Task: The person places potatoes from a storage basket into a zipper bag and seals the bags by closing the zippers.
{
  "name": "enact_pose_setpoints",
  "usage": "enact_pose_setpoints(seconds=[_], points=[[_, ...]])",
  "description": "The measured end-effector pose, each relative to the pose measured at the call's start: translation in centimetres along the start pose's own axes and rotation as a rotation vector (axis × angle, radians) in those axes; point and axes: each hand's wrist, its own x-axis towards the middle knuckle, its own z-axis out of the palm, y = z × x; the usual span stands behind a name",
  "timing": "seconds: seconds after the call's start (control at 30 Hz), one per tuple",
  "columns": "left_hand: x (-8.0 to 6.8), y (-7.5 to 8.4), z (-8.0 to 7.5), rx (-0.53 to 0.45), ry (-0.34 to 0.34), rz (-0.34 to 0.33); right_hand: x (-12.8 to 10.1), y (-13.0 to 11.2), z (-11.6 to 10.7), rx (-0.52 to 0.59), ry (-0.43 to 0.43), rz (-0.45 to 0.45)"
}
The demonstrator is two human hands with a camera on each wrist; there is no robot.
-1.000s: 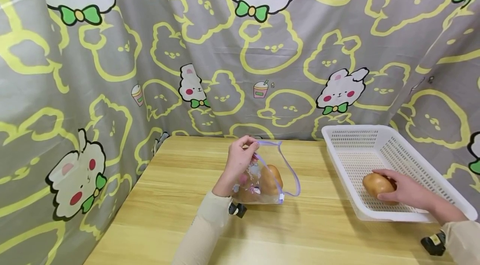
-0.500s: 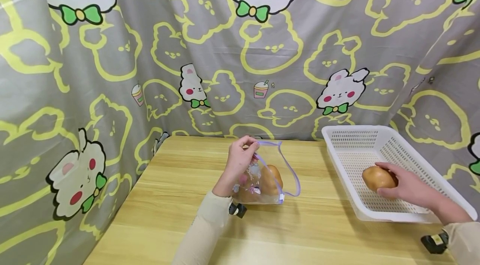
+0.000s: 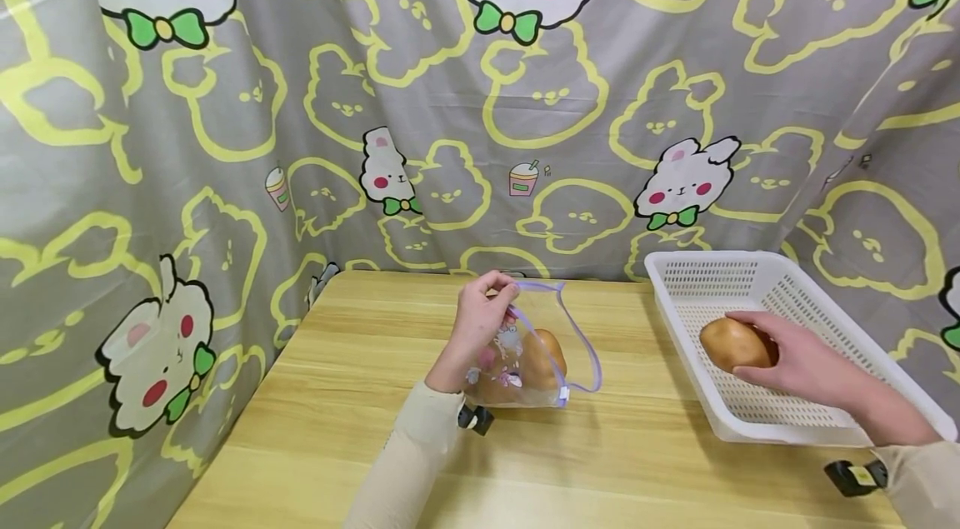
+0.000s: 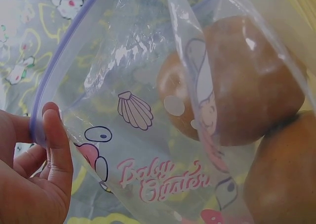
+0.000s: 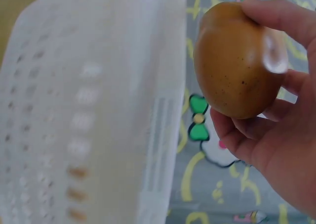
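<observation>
In the head view my left hand [image 3: 483,312] pinches the purple-edged rim of a clear zip bag [image 3: 517,387] standing with its mouth open on the table. Cartoon prints and pink lettering mark the bag. Through its film, the left wrist view shows one brown potato [image 4: 252,80] and part of another [image 4: 281,184], close together. My right hand [image 3: 813,362] grips a glossy brown potato [image 3: 735,344] over the white basket, thumb on one side and fingers round the other. Small dark specks dot this potato's skin in the right wrist view.
A white perforated plastic basket [image 3: 693,383] stands at the right of the wooden table [image 3: 360,346], its raised wall between the held potato and the bag. A grey patterned curtain [image 3: 442,121] hangs behind and at both sides.
My right hand has shifted the potato left and slightly up in the head view, towards the basket's left wall. My left hand and the bag have stayed in place.
</observation>
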Motion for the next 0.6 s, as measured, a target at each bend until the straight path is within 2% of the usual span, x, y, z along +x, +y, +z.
enact_pose_setpoints(seconds=[0.33,0.47,0.6], points=[[0.0,0.2,0.0,-0.008,0.001,-0.006,2.4,-4.6,0.1,-0.023,0.009,-0.068],[0.0,0.2,0.1,-0.006,0.005,-0.006,3.4,-6.0,0.3,0.039,-0.005,-0.085],[0.0,0.1,0.1,-0.008,0.008,-0.008,4.2,-7.2,0.7,0.089,-0.014,-0.139]])
